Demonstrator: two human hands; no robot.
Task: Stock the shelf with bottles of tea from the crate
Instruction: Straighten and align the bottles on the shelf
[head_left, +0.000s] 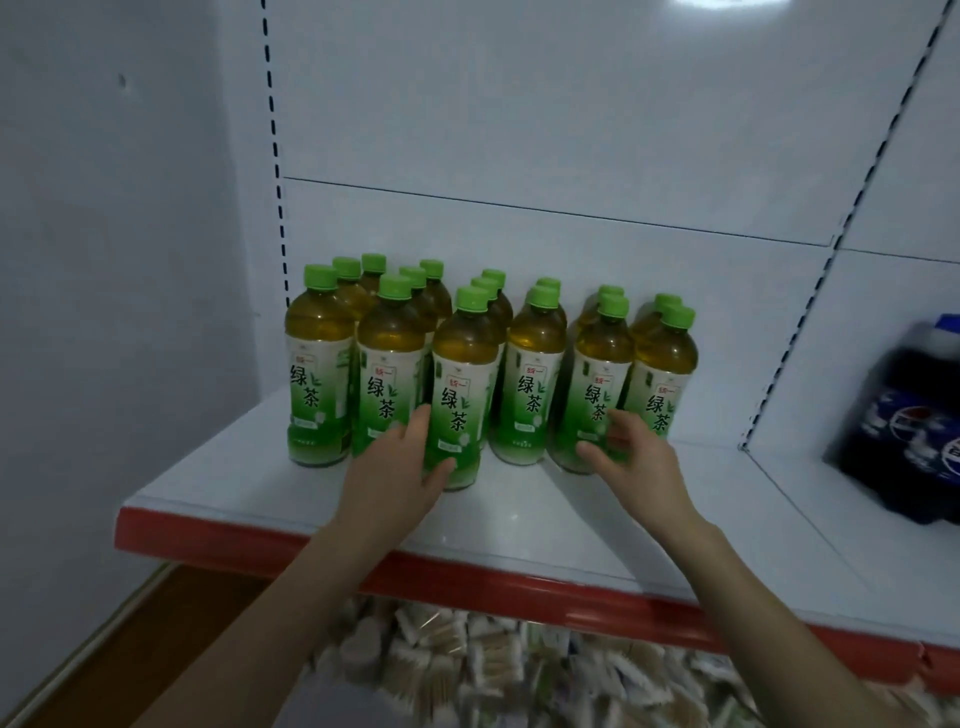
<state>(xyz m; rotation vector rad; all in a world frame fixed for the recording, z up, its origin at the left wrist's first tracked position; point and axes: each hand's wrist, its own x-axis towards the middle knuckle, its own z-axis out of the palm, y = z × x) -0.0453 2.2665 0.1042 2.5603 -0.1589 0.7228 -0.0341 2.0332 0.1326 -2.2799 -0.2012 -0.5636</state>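
On the white shelf (519, 525) with the red front lip, the tea bottles (535, 374) stand upright in short rows running front to back. There are six across the front, all with green caps and green-and-white labels, packed close together toward the left end. From where I'm sitting on the head feed, that's the whole stock in view.

The left hand (395, 467) has the third front bottle (462, 364), counting from the left. Its fingers (418, 418) curl round the left side of the label and the thumb presses the lower front. That bottle stands on the shelf a touch forward of its neighbours.

The right hand (639, 467) is at the fifth front bottle (602, 364). Its thumb is low on the left of the bottle, with the fingers (621, 421) bent across the lower label. It looks like a light grip, but the picture is soft there, so I wouldn't swear how firm it is. That bottle also stands on the shelf, just beside the sixth one.

Over on the right, past the upright divider, there's a dark shrink-wrapped pack of cola bottles (914, 426), pretty blurred. Below the shelf edge is a heap of small pale packets (493, 660). I can't make out what they are.
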